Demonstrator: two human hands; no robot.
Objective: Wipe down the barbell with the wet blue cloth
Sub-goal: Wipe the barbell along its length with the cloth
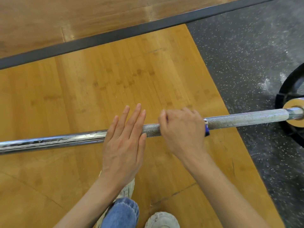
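Midway through wiping, the right hand point(182, 129) clamps the wet blue cloth point(207, 130) around the long knurled steel barbell point(243, 118) above the wooden floor; the left hand point(125, 137) rests flat, fingers straight. Next: slide toward the plate.

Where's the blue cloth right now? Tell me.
In the head view, the blue cloth is wrapped around the barbell under the right hand, only a corner peeking out right of centre, toward the weight plate.
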